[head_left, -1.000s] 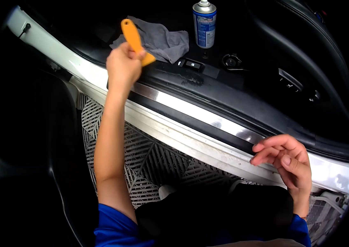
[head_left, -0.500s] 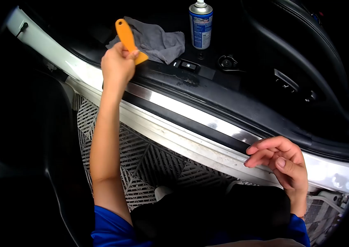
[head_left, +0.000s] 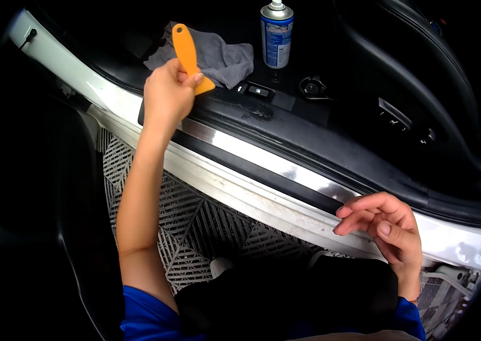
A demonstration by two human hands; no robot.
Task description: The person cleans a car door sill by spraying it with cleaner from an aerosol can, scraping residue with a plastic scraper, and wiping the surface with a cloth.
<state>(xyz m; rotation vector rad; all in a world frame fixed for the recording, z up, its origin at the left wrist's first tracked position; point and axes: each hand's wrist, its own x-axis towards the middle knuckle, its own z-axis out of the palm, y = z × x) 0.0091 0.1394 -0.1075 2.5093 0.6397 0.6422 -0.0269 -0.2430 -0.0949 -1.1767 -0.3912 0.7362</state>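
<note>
My left hand [head_left: 168,95] is closed around an orange plastic scraper [head_left: 184,48], its handle pointing up and its wide blade low by the black sill trim [head_left: 240,111]. That trim has a rough, scuffed patch just right of the blade. Whether the blade touches the trim I cannot tell. Over the white door sill [head_left: 252,196], near the right end of the shiny metal sill plate [head_left: 286,161], my right hand [head_left: 385,221] is held with fingers loosely curled and apart, holding nothing.
A crumpled grey cloth [head_left: 226,59] lies behind the scraper. Right of it stands a blue spray can [head_left: 277,40]. Two release switches [head_left: 257,91] sit in the trim, and seat controls [head_left: 394,116] are farther right. Grey slatted floor tiles [head_left: 189,227] lie below the sill.
My left hand and the scraper have shifted slightly right, along the trim. My right hand has stayed nearly in place, still curled and holding nothing.
</note>
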